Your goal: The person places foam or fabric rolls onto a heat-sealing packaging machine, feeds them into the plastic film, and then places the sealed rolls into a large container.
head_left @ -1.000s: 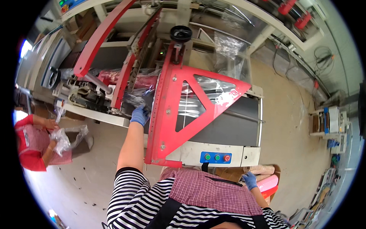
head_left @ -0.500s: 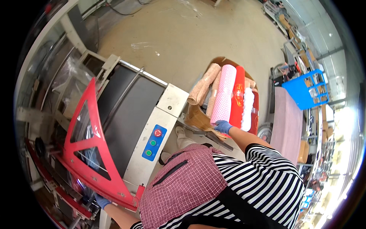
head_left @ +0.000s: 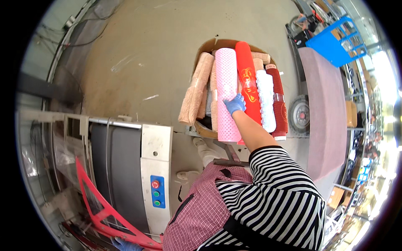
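Note:
My right hand, in a blue glove, lies on the right side of an upright-leaning pink dotted roll, fingers apart at the gap beside a red roll with a gold pattern. Right of these stand a white fluffy roll and a dark red roll; on the left is a beige fuzzy roll. All sit in a cardboard box. Low at the left, my gloved left hand is at the lower bar of a red frame; its fingers are mostly hidden.
A machine with a grey belt and a blue button panel stands at my left. On the right are a pink-covered long surface, a wheel and a blue plastic crate. Plastic scraps lie on the floor.
My view has turned toward the box of rolls. My right hand has moved from the near end of the pink roll up along its side. My left hand stays by the red frame.

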Demonstrator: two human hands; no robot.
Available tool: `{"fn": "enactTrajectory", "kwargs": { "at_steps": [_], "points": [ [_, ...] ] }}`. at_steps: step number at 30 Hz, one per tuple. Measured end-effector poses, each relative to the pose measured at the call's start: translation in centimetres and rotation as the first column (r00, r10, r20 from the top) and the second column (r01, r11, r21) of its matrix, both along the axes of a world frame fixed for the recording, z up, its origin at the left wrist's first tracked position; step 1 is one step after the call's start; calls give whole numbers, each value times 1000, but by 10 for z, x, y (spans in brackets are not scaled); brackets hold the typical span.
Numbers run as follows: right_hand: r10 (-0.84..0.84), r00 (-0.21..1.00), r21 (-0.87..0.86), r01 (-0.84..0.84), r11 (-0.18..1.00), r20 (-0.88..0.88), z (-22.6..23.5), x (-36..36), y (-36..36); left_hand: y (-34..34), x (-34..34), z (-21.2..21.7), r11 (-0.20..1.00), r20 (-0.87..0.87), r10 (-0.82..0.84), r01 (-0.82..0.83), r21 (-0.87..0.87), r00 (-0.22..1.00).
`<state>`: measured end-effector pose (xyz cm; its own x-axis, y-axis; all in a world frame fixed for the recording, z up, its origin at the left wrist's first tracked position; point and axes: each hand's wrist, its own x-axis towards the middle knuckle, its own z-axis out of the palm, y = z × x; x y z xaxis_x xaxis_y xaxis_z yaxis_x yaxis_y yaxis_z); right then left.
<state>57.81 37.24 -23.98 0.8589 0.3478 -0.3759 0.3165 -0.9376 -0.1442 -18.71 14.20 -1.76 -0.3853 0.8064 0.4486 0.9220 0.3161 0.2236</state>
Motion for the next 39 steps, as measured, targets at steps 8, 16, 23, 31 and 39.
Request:
{"fn": "enactTrajectory", "kwargs": {
  "at_steps": [8, 16, 23, 31, 39],
  "points": [
    [169, 976, -3, -171, 985, -139, -24, 6, 9, 137, 182, 26, 969, 488, -80, 182, -166, 869],
    [-148, 975, -55, 159, 986, 168, 27, 167, -69, 192, 246, 7, 884, 688, -199, 430, -180, 698],
    [-225, 971, 8, 227, 974, -78, 22, 186, -111, 205, 272, -4, 836, 778, -169, 506, -212, 605],
    [196, 980, 164, -190, 968, -20, 27, 186, -119, 203, 275, -16, 789, 742, -202, 555, -264, 640],
    [-228, 972, -172, 214, 962, -64, 2, 285, -274, 207, 297, -14, 696, 593, -222, 552, -460, 774]
  ]
}}
